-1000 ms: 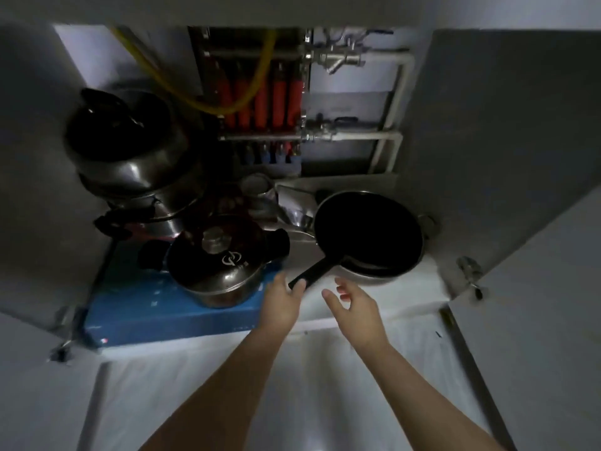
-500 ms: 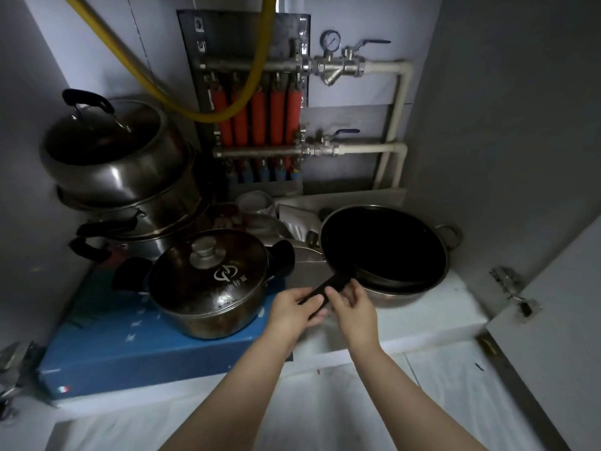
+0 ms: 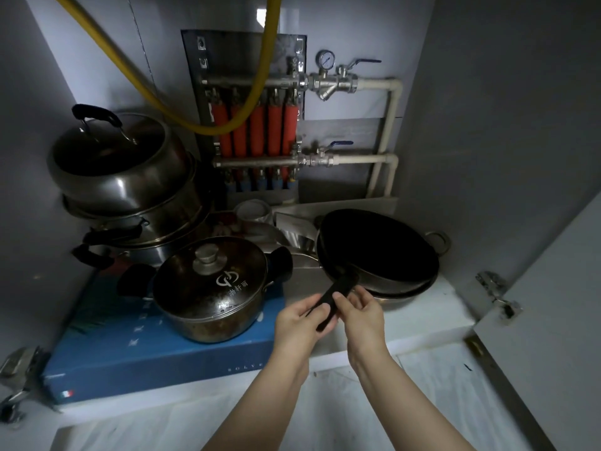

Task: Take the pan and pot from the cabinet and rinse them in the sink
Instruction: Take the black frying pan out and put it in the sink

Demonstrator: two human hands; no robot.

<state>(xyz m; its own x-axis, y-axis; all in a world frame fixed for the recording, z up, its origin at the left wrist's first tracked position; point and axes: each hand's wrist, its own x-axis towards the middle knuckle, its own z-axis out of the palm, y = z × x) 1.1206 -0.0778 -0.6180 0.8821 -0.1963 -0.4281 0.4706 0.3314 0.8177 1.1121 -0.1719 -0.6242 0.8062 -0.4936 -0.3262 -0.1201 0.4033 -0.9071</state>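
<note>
Inside the open cabinet, both hands are closing on the black handle (image 3: pixel 335 296) of the pan (image 3: pixel 377 252). The left hand (image 3: pixel 300 323) is gripping the lower end of the handle, with its fingers curling over the top. The right hand (image 3: pixel 362 315) is pinching the handle just beside the left hand, with the thumb lying on the handle's upper face. The two hands are touching or nearly touching at the handle.

The pan is sitting just beyond the hands, nested in a wider steel pan (image 3: pixel 437 242) on the white cabinet shelf (image 3: pixel 432 317). Its dark bowl is facing up and its handle is pointing back toward the person.

The lidded pot (image 3: pixel 211 288) is standing to the left of the hands on a flat blue box (image 3: pixel 156 366). Its lid is on, and its black side handles are showing at both sides.

Further left and behind the pot, a stack of larger steel pots (image 3: pixel 123 187) is resting against the cabinet wall. Beyond the hands, a pipe manifold with red sleeves (image 3: pixel 257 131) is mounted on the back wall, and a yellow hose (image 3: pixel 260 76) is hanging across it.
</note>
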